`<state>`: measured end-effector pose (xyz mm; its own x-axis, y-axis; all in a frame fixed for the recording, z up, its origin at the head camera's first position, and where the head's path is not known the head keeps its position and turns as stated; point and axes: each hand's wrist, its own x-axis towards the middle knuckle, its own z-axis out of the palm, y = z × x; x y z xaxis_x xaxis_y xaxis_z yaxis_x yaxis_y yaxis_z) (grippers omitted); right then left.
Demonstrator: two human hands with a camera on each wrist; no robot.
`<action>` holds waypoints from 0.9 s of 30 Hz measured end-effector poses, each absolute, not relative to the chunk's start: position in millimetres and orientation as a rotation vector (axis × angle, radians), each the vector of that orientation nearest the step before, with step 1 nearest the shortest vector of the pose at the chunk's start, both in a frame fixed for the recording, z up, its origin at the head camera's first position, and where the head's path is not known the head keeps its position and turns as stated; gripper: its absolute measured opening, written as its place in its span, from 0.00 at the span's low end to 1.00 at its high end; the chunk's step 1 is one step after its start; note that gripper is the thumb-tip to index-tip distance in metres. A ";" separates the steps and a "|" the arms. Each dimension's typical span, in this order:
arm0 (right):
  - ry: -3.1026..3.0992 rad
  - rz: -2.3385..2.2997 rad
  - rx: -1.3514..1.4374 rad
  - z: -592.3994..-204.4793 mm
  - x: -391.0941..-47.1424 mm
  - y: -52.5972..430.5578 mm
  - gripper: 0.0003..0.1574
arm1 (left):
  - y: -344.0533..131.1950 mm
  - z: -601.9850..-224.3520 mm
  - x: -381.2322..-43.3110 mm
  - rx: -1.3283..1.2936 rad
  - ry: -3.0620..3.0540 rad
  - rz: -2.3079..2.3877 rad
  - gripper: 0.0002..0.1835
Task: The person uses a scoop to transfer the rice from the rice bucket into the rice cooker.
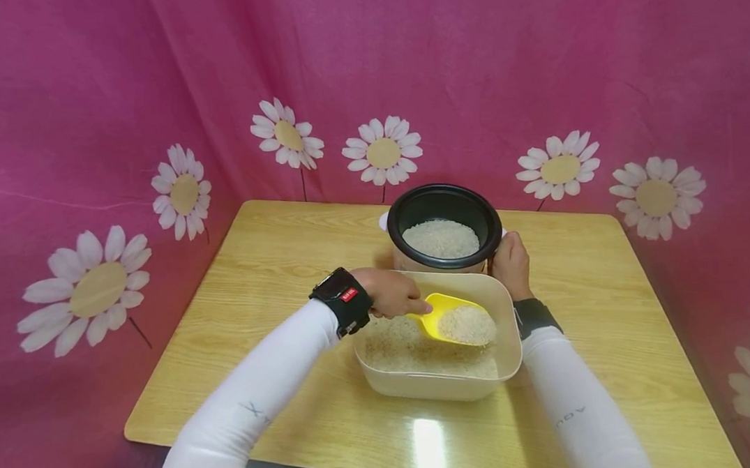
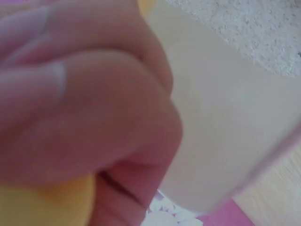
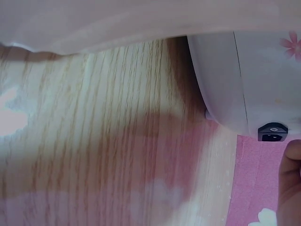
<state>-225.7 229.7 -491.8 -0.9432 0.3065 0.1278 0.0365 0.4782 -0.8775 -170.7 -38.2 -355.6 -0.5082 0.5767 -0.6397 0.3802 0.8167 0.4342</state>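
My left hand (image 1: 393, 292) grips the handle of a yellow scoop (image 1: 437, 305). Rice (image 1: 470, 325) is heaped in the scoop's bowl, above a cream plastic bin (image 1: 438, 386) that has more rice in it. In the left wrist view, the curled fingers (image 2: 108, 108) fill much of the picture, with a blurred yellow handle below them. Behind the bin stands a rice cooker (image 1: 408, 262), lidless, its black pot part-filled with rice. My right hand (image 1: 512, 264) holds the cooker's white handle on its right side. The right wrist view shows only an edge of this hand (image 3: 291, 183) beside the cooker.
Bin and cooker stand close together on a light wooden table (image 1: 276, 266). A pink curtain (image 1: 455, 63) with large white daisies surrounds the table's back and sides. A dark power socket (image 3: 273, 132) shows low on the cooker's body.
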 end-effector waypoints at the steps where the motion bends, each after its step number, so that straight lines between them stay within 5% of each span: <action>1: -2.455 1.453 -0.294 -492.1 -225.9 229.5 0.36 | -39.5 -355.5 -170.8 0.696 2.169 0.307 0.20; 27: -2.450 1.448 -0.308 -492.8 -227.1 230.4 0.35 | -77.5 -343.8 -171.2 0.709 2.169 0.574 0.20</action>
